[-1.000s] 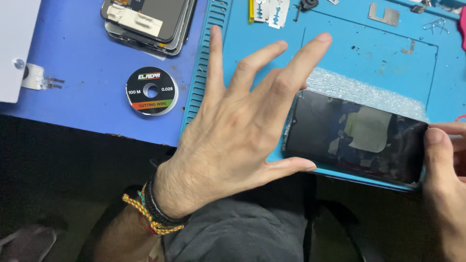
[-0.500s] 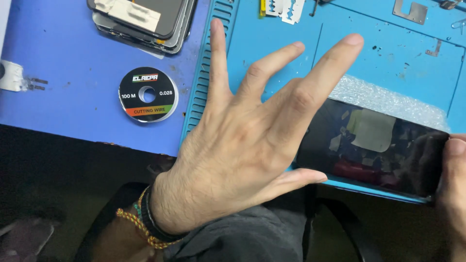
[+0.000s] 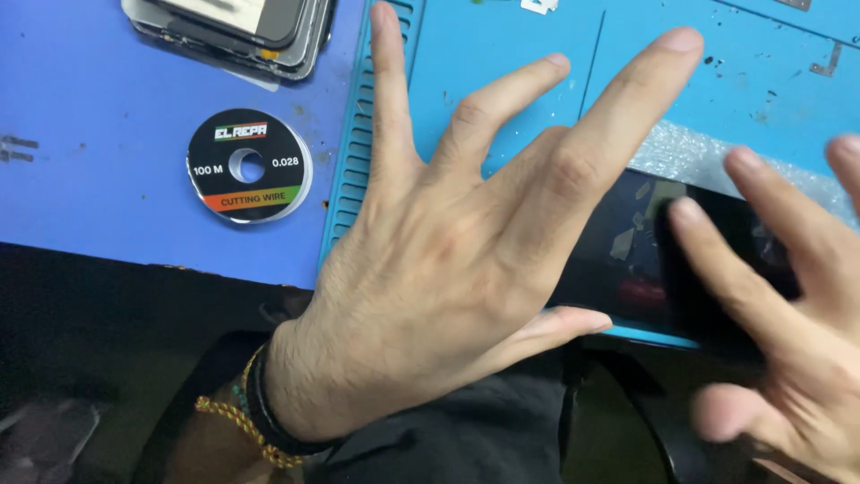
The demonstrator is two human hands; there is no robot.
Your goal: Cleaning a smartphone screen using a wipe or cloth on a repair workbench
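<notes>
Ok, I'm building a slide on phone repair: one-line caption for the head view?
Both hands, left hand and right hand, spread open over a dark phone on a blue mat.

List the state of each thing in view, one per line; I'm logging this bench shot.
Left hand: open, fingers spread, holding nothing, over the mat.
Right hand: open, blurred, fingers over the phone.
Phone: flat, dark glass up, screen off.
Blue mat: flat on the table.
Wire spool: lying flat, untouched.
Stacked phones: piled at the top edge, partly cut off.
Bubble wrap: under the phone's far edge.
</notes>
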